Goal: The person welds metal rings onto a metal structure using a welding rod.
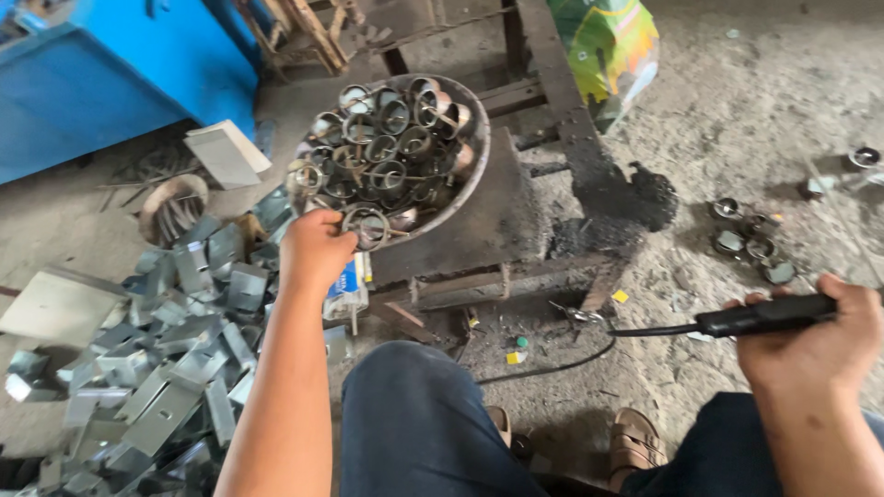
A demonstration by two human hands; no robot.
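Note:
My left hand (315,248) reaches to the near rim of a round metal bowl (481,156) and grips a ring-shaped metal piece with a thin stem (368,226). The bowl holds several such metal ring pieces (391,138). My right hand (815,340) is closed around a black tool handle (764,316) at the right, with a black cable (571,361) running left from it toward the floor. The tool's tip (575,315) hangs above a dark metal frame.
A pile of bent grey sheet-metal brackets (166,368) lies at left. A blue metal cabinet (110,74) stands at the back left. A dark soot-stained metal stand (516,239) carries the bowl. Several finished rings (750,241) lie on the concrete at right. My knees and sandals (635,446) are below.

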